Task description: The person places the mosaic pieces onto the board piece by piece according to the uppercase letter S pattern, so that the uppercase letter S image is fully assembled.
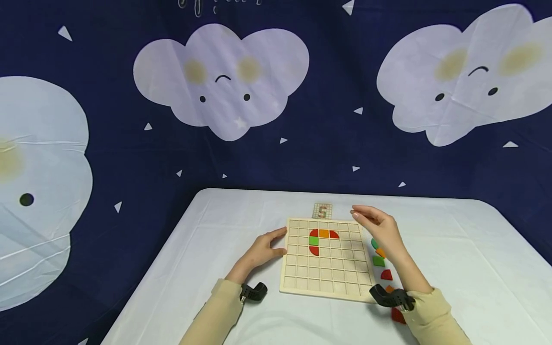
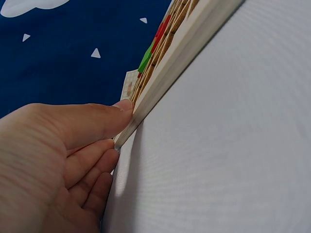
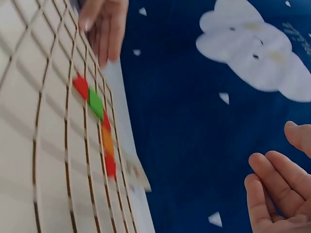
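Observation:
A pale wooden grid board lies on the table. Red quarter-round pieces, an orange square and a green square sit in its upper left cells. My left hand touches the board's left edge with thumb and fingertips, the fingers loosely extended; the left wrist view shows the thumb against the rim. Above the board's upper right corner hovers my right hand. In the right wrist view its thumb and fingers stand apart with nothing visible between them.
Behind the board lies a small card with a coloured pattern on a grid. Along the board's right side are loose pieces, among them a green one and a red one, some partly hidden by the right arm. A dark cloud-print cloth hangs behind.

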